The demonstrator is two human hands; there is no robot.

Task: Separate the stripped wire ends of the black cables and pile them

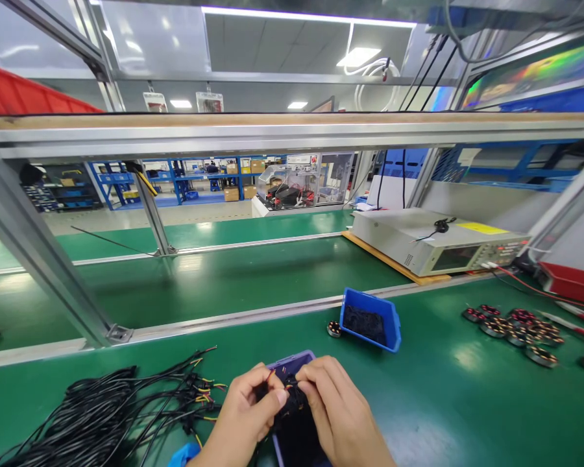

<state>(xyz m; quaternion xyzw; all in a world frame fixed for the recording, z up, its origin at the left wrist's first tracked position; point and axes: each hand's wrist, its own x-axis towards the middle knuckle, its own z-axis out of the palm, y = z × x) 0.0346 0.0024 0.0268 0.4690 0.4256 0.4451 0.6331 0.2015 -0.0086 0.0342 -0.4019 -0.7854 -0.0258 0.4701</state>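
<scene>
Both of my hands meet low in the middle of the head view, over a small purple tray (299, 359) lying on the green bench. My left hand (246, 412) pinches a thin wire with red and yellow ends. My right hand (338, 412) is closed on a small dark wound part with black leads (292, 397), which sits between the two hands. The fingertips of both hands touch at that part. Much of the part is hidden by my fingers.
A pile of black wires (111, 415) lies at the left. A blue bin (370, 319) with dark contents stands behind the tray, a single wound coil (334, 329) beside it. Several coils (516, 327) lie at the right, near a grey test instrument (433, 241) and red probes (571, 321).
</scene>
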